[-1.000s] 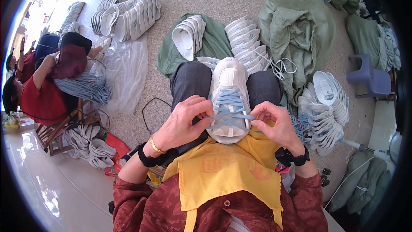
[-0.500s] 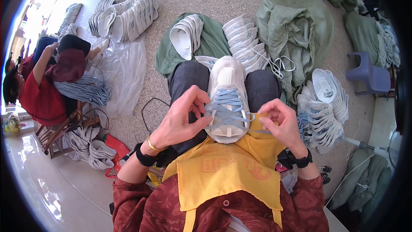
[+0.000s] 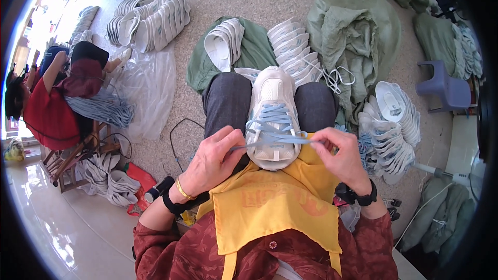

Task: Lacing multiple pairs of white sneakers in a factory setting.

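Observation:
A white sneaker (image 3: 270, 91) rests between my knees, its toe pointing away from me. Light blue shoelaces (image 3: 276, 115) zigzag up its front and cross near the ankle opening. My left hand (image 3: 215, 155) pinches one end of the lace just left of the shoe. On the other side, my right hand (image 3: 340, 156) grips the opposite end between thumb and fingers. The lace is stretched almost straight between both hands, over the shoe's tongue. A yellow apron (image 3: 272, 212) covers my lap below the shoe's heel.
Stacked white shoe uppers (image 3: 294, 52) lie ahead, beside green cloth sacks (image 3: 355, 31). More uppers (image 3: 391, 129) are piled at the right, near a purple stool (image 3: 444, 85). At left, a person in red (image 3: 52, 111) sits beside a bundle of blue laces (image 3: 101, 109).
My left hand has moved left and slightly down, and the lace, looser before, is now drawn taut across the shoe. My right hand stays nearly in place, still pinching.

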{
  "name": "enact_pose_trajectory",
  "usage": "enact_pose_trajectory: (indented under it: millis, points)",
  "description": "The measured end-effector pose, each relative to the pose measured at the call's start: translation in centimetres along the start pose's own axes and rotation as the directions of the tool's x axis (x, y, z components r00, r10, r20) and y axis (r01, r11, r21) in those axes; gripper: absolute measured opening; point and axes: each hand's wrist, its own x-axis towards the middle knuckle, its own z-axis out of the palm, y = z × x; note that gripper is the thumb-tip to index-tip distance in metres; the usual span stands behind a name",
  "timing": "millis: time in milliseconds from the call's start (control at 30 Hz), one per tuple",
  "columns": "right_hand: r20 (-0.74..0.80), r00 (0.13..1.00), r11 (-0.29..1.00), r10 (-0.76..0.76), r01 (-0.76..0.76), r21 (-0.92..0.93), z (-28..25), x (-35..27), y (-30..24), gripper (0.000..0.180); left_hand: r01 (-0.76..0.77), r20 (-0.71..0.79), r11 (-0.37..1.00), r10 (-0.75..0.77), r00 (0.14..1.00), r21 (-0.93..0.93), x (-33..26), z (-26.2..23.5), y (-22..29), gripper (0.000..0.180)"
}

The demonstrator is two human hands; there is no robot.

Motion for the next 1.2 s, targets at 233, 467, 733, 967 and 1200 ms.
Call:
enact_pose_trajectory:
  millis: [233,467,733,967,1200]
  points:
    - [0.221,0.973,0.996,0.073,-0.081,0.024,-0.9,0.2,0.0,0.010,-0.067,0.014,0.990,0.065,0.998,0.126,0.4,-0.8,0.0,0.015]
    - [-0.033,0.999,0.999,-0.038,0.039,0.025,0.3,1.4,1.4,0.011,-0.125,-0.070,0.978,0.138,0.988,0.167,0.9,-1.0,-0.4,0.012]
    - [0.003,0.997,0.988,-0.076,0.075,-0.132,-2.1,0.3,1.9,0.009,-0.055,-0.052,0.958,0.072,0.996,0.282,0.0,-3.8,-1.5,0.013]
    - [0.004,0.997,0.978,0.081,-0.078,-0.195,-5.1,-2.2,4.0,0.011,0.054,-0.065,0.953,-0.036,0.997,0.298,-2.7,-6.0,-3.5,0.014]
    - [0.010,0.985,0.969,0.174,-0.170,-0.177,-6.4,-2.9,5.9,0.013,0.191,-0.052,0.933,-0.184,0.982,0.307,-4.5,-7.8,-4.1,0.014]
